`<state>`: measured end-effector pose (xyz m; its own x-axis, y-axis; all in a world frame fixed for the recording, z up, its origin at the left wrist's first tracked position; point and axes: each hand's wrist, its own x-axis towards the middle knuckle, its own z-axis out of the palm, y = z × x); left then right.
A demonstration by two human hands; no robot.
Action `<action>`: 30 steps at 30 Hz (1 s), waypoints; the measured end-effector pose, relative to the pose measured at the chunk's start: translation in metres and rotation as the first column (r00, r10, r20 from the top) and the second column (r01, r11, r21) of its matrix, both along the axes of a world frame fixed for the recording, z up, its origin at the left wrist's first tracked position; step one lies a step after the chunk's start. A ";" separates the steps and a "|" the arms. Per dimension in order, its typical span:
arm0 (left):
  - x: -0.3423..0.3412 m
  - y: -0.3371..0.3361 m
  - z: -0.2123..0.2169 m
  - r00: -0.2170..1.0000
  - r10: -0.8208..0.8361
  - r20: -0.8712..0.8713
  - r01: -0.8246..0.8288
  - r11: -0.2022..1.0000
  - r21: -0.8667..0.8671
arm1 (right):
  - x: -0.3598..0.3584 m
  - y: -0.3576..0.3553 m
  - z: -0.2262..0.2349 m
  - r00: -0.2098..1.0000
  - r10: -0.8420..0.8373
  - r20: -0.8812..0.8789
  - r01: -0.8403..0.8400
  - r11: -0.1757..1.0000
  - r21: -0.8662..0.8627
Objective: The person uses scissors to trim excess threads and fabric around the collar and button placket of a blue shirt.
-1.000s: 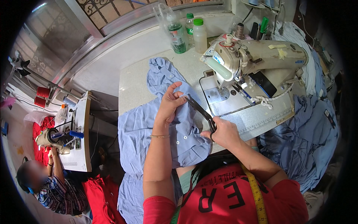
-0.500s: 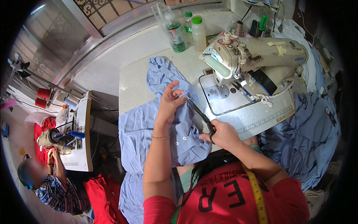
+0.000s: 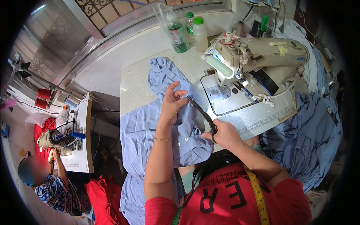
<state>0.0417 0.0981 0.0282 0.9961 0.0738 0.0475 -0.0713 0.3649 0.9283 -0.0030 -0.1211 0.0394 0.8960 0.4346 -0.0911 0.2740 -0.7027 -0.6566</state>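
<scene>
A light blue buttoned shirt (image 3: 139, 129) lies spread over the near left of the sewing table and hangs down toward my lap. My left hand (image 3: 173, 105) is over the shirt, thumb and forefinger pinched on a small bit of its cloth, the other fingers raised. My right hand (image 3: 226, 135) grips the handles of dark scissors (image 3: 202, 113). Their blades point up and left, with the tips right at my left fingertips. Whether the blades have a thread or cloth between them is too small to tell.
A white sewing machine (image 3: 270, 52) stands to the right, with small tools and a white cord by its base. Bottles (image 3: 200, 35) line the back wall. More blue garments (image 3: 300, 138) are heaped at right. Far left, a co-worker (image 3: 62, 191) sews red cloth at another machine.
My hands and the scissors have barely moved. A small pale loop seen at my left fingertips before no longer shows. The co-worker's head has shifted slightly.
</scene>
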 end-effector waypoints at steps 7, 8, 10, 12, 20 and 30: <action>-0.001 -0.001 0.001 1.000 0.010 -0.016 -0.010 1.000 -0.004 | -0.001 0.000 -0.005 1.000 -0.010 0.024 0.010 1.000 0.029; -0.001 -0.001 0.001 1.000 0.008 -0.014 -0.008 1.000 -0.005 | -0.001 0.000 -0.005 1.000 -0.011 0.027 0.010 1.000 0.029; -0.001 -0.001 0.001 1.000 0.004 -0.011 -0.004 1.000 -0.008 | -0.001 0.000 -0.004 0.999 -0.011 0.030 0.010 1.000 0.025; -0.001 -0.001 0.001 1.000 0.004 -0.011 -0.004 1.000 -0.017 | -0.002 0.000 -0.005 0.998 -0.017 0.056 0.015 0.999 0.042; -0.002 0.000 0.004 0.999 0.018 -0.028 -0.017 1.000 0.015 | -0.001 -0.003 -0.012 0.994 -0.032 0.108 0.023 0.996 0.088; -0.002 -0.001 0.005 1.000 0.007 -0.027 -0.006 0.999 0.036 | -0.001 -0.007 -0.009 0.999 -0.005 0.050 0.004 1.000 0.025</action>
